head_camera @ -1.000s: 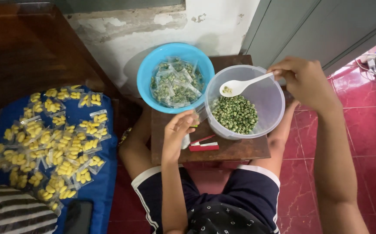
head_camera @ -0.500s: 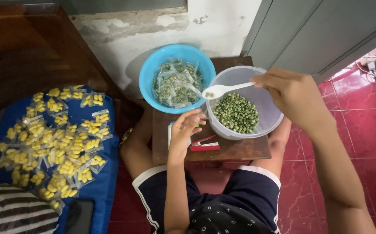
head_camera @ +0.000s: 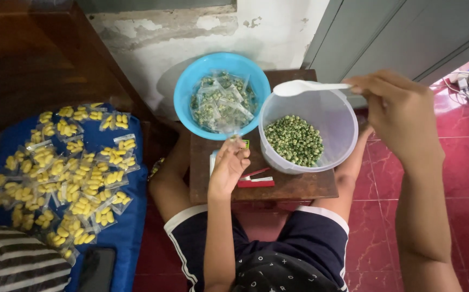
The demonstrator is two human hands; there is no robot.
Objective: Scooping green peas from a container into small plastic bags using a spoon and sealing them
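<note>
1. A white plastic spoon (head_camera: 305,86) was gripped by its handle in the right hand (head_camera: 399,111), fingers closed around it, at the upper right of the frame; its bowl was held level above the rim of the clear plastic tub (head_camera: 342,135).
2. Whether the spoon was loaded could not be told from this angle.
3. A small clear bag (head_camera: 233,141) was pinched at its mouth by the fingertips of the left hand (head_camera: 228,168), just left of the tub at frame centre.
4. The step in hand was judged to be filling: a scoop being carried from tub to bag.
5. For the next move, the spoon would have to be steadied over a narrow, limp opening, which would need to be held wide.
6. The green peas (head_camera: 294,139) in the tub were seen as small, round and loose, likely to roll if spilled.
7. Filled, glossy packets (head_camera: 221,103) were heaped in the smooth blue bowl (head_camera: 188,89) at upper centre.
8. Both vessels were borne by a small dark wooden stool (head_camera: 299,186), with a red-and-white flat object (head_camera: 255,181) on it.
9. Packets of yellow snacks (head_camera: 67,167) were spread over a blue cloth (head_camera: 129,227) at the left.
</note>
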